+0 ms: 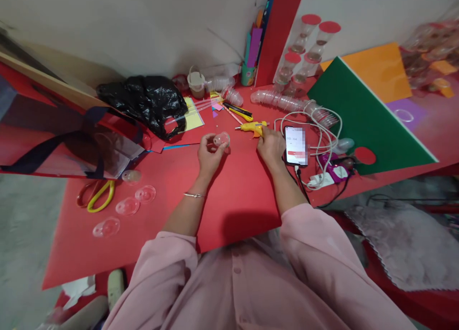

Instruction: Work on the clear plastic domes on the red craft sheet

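Observation:
My left hand point(211, 153) holds a clear plastic dome-shaped piece point(221, 139) between thumb and fingers above the red table point(236, 186). To its right, my right hand point(270, 146) has its fingers closed at the grip of a yellow glue gun point(254, 127), whose nozzle points left. Several more clear plastic pieces point(145, 194) lie at the left of the table. Beside my right wrist a phone point(296, 146) with a lit screen lies with a cable plugged in.
Yellow-handled scissors point(101, 196) lie at the left. Behind are a black plastic bag point(143, 100), a cutter point(238, 111) and stacked clear cups point(279, 100). White cables, a purple power strip point(332, 169) and a green board point(369, 124) are at the right.

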Demonstrator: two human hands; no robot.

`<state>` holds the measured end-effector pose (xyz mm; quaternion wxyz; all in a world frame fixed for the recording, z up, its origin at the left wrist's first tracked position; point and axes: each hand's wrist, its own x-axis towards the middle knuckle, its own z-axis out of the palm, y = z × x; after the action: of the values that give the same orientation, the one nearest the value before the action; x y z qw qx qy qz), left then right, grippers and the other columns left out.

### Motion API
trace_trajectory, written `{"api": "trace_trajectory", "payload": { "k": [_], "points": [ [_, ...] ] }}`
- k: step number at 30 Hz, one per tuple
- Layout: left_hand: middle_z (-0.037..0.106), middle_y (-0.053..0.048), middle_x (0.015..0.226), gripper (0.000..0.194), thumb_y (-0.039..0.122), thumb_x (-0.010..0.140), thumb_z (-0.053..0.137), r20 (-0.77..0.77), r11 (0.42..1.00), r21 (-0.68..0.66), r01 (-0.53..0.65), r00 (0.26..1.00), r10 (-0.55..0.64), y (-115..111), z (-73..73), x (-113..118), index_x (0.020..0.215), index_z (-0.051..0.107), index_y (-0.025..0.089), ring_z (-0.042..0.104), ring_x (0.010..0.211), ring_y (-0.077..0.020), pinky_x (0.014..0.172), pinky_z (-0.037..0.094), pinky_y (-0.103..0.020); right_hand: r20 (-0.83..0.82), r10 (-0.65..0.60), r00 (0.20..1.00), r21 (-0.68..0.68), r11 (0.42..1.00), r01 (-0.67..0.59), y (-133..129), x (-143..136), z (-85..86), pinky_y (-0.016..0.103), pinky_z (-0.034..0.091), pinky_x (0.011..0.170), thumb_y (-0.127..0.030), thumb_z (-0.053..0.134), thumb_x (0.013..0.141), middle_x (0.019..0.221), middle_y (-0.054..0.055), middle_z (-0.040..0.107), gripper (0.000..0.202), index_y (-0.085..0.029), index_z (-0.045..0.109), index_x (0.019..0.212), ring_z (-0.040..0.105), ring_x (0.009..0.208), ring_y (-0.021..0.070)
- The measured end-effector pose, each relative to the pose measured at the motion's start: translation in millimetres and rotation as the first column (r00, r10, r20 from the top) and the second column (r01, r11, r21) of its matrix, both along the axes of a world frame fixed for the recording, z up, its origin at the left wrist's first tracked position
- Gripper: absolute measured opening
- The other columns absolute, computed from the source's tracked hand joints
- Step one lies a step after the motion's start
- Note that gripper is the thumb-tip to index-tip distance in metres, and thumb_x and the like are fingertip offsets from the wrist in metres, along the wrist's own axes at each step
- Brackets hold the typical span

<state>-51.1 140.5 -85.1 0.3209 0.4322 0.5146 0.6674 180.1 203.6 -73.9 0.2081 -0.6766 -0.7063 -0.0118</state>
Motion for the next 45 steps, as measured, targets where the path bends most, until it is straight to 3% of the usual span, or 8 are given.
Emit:
{"api": "trace_trajectory", "payload": {
  "k": [7, 14, 19, 25, 33, 37, 42, 45],
  "points": [
    [0.071, -0.013, 0.124, 0.031, 0.021, 0.083, 0.083, -0.418, 0.99, -0.065, -0.128, 0.904, 0.09, -6.0, -2.4, -7.0, 0.111, 0.074, 0.03, 0.051, 0.134, -0.0413, 0.122, 0.031, -0.064, -0.005, -0.007, 1.0, -0.017, 1.0, 0.007, 2.1, 0.8, -8.9, 0.048, 0.051, 0.099, -0.02, 0.049, 0.101, 0.127, 0.021, 0.075, 0.05, -0.012, 0.065, 0.148, 0.064, 0.116, 0.0354],
    [0.07, -0.015, 0.132, 0.04, 0.026, 0.088, 0.078, -0.531, 0.983, -0.053, -0.175, 0.839, 0.121, -4.8, 0.5, -4.9, 0.128, 0.075, 0.029, 0.054, 0.134, -0.0413, 0.124, 0.027, -0.063, -0.148, 0.11, 0.983, 0.044, 0.994, -0.105, -9.4, -6.8, 10.8, 0.052, 0.049, 0.109, -0.024, 0.05, 0.102, 0.154, 0.023, 0.062, 0.051, -0.013, 0.064, 0.149, 0.061, 0.132, 0.036],
    [0.068, -0.012, 0.143, 0.043, 0.029, 0.099, 0.064, -0.758, 0.971, -0.116, -0.208, 0.651, 0.049, -16.4, 37.2, -8.8, 0.141, 0.069, 0.029, 0.057, 0.137, -0.0335, 0.13, 0.024, -0.058, -0.193, 0.141, 0.971, 0.042, 0.99, -0.136, -33.1, -24.9, 47.5, 0.046, 0.052, 0.095, -0.049, 0.05, 0.109, 0.102, 0.015, 0.082, 0.045, -0.018, 0.082, 0.119, 0.074, 0.099, 0.0327],
    [0.077, -0.018, 0.12, 0.032, 0.022, 0.096, 0.059, -0.95, 0.895, -0.243, -0.373, 0.279, -0.141, -57.2, 100.8, -64.0, 0.123, 0.076, 0.021, 0.065, 0.124, -0.0397, 0.132, 0.005, -0.07, -0.124, 0.364, 0.923, 0.084, 0.931, -0.356, -55.4, -51.0, 75.0, 0.046, 0.051, 0.102, -0.039, 0.057, 0.107, 0.11, 0.011, 0.085, 0.034, -0.021, 0.086, 0.108, 0.076, 0.107, 0.0318],
    [0.072, -0.023, 0.136, 0.035, 0.022, 0.092, 0.062, -0.961, 0.746, -0.274, -0.607, 0.211, -0.181, -102.4, 95.6, -143.0, 0.124, 0.074, 0.016, 0.062, 0.131, -0.0449, 0.126, 0.018, -0.077, -0.235, 0.549, 0.802, -0.028, 0.821, -0.57, -75.0, -108.1, 71.3, 0.046, 0.052, 0.111, -0.024, 0.068, 0.099, 0.128, 0.012, 0.081, 0.025, -0.023, 0.085, 0.118, 0.074, 0.119, 0.0295],
    [0.054, -0.021, 0.163, 0.055, 0.017, 0.089, 0.061, -0.955, 0.877, -0.147, -0.457, 0.295, -0.007, -97.0, 94.1, -123.7, 0.144, 0.065, 0.018, 0.052, 0.148, -0.0409, 0.128, 0.032, -0.063, -0.359, 0.493, 0.793, -0.004, 0.848, -0.53, -75.9, -124.4, 74.7, 0.036, 0.056, 0.096, -0.023, 0.07, 0.098, 0.129, 0.013, 0.08, 0.03, -0.019, 0.081, 0.126, 0.077, 0.103, 0.0237],
    [0.08, -0.013, 0.092, 0.034, 0.036, 0.108, 0.052, -0.936, 0.971, -0.096, -0.22, 0.353, -0.013, -65.4, 80.7, -59.7, 0.096, 0.081, 0.021, 0.074, 0.103, -0.0315, 0.133, 0.025, -0.06, -0.302, 0.33, 0.894, -0.044, 0.932, -0.359, -66.4, -120.7, 85.1, 0.032, 0.048, 0.074, -0.06, 0.045, 0.112, 0.075, 0.008, 0.077, 0.063, -0.02, 0.08, 0.079, 0.072, 0.076, 0.0234],
    [0.077, -0.019, 0.131, 0.032, 0.044, 0.106, 0.059, -0.943, 0.983, -0.051, -0.179, 0.334, 0.012, -40.8, 62.4, -28.2, 0.106, 0.082, 0.021, 0.066, 0.13, -0.0378, 0.133, 0.016, -0.07, -0.26, 0.306, 0.916, -0.053, 0.943, -0.33, -41.7, -109.5, 88.3, 0.032, 0.049, 0.076, -0.053, 0.055, 0.108, 0.083, 0.007, 0.081, 0.046, -0.022, 0.083, 0.088, 0.074, 0.083, 0.0249]
  ]
}}
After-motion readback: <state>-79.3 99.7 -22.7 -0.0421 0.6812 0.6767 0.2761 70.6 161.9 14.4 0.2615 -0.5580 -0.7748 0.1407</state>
